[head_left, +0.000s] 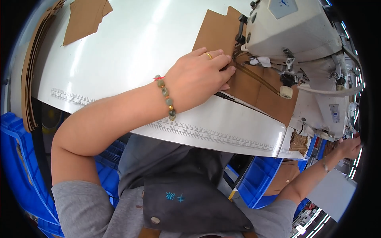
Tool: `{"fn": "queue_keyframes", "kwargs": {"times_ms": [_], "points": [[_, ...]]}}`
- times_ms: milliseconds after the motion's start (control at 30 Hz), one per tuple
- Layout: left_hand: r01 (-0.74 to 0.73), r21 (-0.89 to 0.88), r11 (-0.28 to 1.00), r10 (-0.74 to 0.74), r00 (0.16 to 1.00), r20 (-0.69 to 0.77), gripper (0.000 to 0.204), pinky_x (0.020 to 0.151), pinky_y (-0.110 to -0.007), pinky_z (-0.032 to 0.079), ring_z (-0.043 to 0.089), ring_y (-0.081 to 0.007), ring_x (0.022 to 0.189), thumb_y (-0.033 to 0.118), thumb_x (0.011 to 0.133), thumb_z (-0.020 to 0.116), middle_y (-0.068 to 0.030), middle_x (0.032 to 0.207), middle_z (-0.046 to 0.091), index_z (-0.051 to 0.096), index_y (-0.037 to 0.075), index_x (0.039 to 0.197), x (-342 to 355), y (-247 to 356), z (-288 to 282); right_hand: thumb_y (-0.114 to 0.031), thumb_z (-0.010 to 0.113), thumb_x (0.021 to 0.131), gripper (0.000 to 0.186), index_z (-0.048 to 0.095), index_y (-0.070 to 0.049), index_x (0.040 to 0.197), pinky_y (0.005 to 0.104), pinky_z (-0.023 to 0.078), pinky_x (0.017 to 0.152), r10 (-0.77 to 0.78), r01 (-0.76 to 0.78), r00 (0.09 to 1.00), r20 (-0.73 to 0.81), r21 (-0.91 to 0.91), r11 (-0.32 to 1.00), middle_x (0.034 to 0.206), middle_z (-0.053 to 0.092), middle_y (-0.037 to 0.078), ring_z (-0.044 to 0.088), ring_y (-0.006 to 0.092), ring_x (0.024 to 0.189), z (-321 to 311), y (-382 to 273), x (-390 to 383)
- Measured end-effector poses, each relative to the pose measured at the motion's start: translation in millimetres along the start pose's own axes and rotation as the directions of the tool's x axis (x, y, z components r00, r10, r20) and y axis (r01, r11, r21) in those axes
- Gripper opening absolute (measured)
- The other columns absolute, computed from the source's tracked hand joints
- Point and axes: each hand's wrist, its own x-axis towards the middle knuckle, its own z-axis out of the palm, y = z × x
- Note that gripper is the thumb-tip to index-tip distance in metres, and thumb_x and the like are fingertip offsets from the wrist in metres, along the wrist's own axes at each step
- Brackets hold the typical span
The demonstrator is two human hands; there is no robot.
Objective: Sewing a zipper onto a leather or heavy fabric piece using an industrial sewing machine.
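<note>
A flat brown sheet (pixel 216 29), leather or card by its look, lies on the white table under the head of a sewing machine (pixel 293 31). My left hand (pixel 200 77) rests on the sheet's near left edge, its fingers stretched toward the needle area. A ring and a bead bracelet are on that hand and wrist. A narrow brass-coloured strip (pixel 258 77) crosses the sheet beside the presser foot, whose tip is partly hidden. Out at the far right, beyond the machine, my right hand (pixel 350 147) is raised; its fingers are too small to read.
Cut brown pieces (pixel 85 20) lie at the table's far left. A stack of brown sheets (pixel 29 75) hangs over the left edge. Rulers (pixel 198 133) run along the table's (pixel 131 43) front. Blue bins (pixel 258 178) stand below. A crumpled brown scrap (pixel 298 142) sits by the machine.
</note>
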Motion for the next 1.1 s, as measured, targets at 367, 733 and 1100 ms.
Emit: {"fn": "queue_keyframes", "kwargs": {"times_ms": [367,733,1100], "points": [[0.032,-0.013,0.999,-0.032,0.999,-0.024,0.033,0.103,-0.034,0.054,0.063,-0.0222,0.124,0.025,0.092,0.073,-0.0055,0.123,0.066,0.073,0.009,0.121,-1,0,4,-0.037,0.058,0.108,0.049,0.057,0.001,0.139,0.0464,0.055,0.101,0.460,-0.577,0.794,0.397,0.255,0.776,0.134,0.064,0.017,0.064,0.0284,0.119,-27,201,8],[0.053,0.001,0.999,-0.053,0.999,0.011,0.034,0.106,-0.035,0.052,0.063,-0.0206,0.121,0.025,0.090,0.075,-0.0043,0.123,0.066,0.073,0.009,0.120,0,1,3,-0.038,0.058,0.107,0.055,0.053,0.001,0.145,0.0539,0.046,0.115,0.467,-0.693,0.721,0.511,0.539,0.479,0.147,0.058,0.017,0.056,0.0340,0.134,-36,213,-31],[0.050,0.044,0.998,-0.054,0.995,0.083,0.038,0.108,-0.036,0.051,0.061,-0.0211,0.124,0.027,0.088,0.076,-0.0047,0.127,0.065,0.072,0.009,0.122,1,2,4,-0.036,0.062,0.103,0.054,0.055,-0.002,0.145,0.0602,0.041,0.115,0.569,-0.751,0.660,0.490,0.418,0.512,0.148,0.058,0.015,0.052,0.0374,0.137,-37,183,15]]}}
